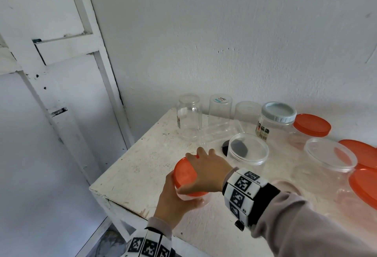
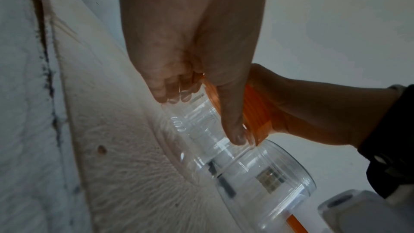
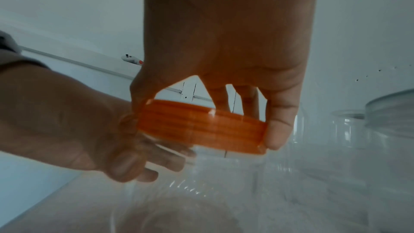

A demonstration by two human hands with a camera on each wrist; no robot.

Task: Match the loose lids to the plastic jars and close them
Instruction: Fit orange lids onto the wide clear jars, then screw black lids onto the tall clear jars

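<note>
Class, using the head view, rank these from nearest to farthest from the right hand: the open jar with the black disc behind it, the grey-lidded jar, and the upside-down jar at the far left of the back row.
1. Open jar, just right of the right hand.
2. Upside-down jar, back left.
3. Grey-lidded jar, back right.

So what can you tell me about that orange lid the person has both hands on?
The orange lid is a round, shallow cap of slightly see-through plastic, with fine ridges running around its side wall. It sits a little tilted on the mouth of a clear jar near the table's front left corner. The right hand grips its rim from above, thumb on one side and fingers on the other, while the left hand holds the jar just under it. Whether it is screwed tight cannot be seen.
</note>
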